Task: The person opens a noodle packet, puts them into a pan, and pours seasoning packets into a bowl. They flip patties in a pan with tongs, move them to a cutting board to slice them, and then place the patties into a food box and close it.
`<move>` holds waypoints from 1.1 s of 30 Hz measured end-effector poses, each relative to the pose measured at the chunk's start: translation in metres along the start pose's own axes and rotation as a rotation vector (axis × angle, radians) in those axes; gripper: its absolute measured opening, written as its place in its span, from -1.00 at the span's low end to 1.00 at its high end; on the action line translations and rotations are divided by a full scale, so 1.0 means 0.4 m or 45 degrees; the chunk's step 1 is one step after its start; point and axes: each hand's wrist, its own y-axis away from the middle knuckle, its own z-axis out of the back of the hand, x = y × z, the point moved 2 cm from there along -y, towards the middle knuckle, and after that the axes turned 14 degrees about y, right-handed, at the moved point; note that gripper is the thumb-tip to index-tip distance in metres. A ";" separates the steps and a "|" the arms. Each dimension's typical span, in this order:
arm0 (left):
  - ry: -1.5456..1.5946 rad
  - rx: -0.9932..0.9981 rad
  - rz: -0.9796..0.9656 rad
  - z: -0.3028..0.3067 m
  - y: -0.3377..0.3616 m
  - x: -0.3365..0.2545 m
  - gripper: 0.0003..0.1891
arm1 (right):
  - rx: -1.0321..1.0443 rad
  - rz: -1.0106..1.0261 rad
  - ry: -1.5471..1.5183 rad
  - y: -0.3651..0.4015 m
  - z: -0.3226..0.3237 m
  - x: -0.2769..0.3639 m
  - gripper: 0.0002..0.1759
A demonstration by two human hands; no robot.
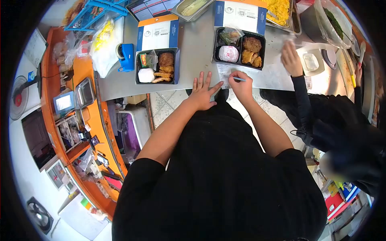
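Note:
My right hand [242,85] grips a slim pen [239,79] over a printed paper slip [223,70] at the front edge of the metal table. Fingers spread, my left hand [203,91] lies at the table edge just left of the slip and holds nothing. Beyond my left hand stands an open meal box [176,66] with a patty, fried strips and a white wrapped item. A second open meal box [238,63], behind the slip, contains a patty, fried pieces and a round wrapped item.
A blue tape dispenser [126,57] stands left of the boxes. At the back are a metal pan [192,9] and a tray of yellow food [278,11]. A co-worker's hand [291,59] reaches over the table at right, near a pale container [315,71].

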 end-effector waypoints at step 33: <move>-0.046 0.068 0.054 0.010 -0.003 -0.014 0.05 | -0.079 0.156 0.164 0.011 0.023 -0.005 -0.93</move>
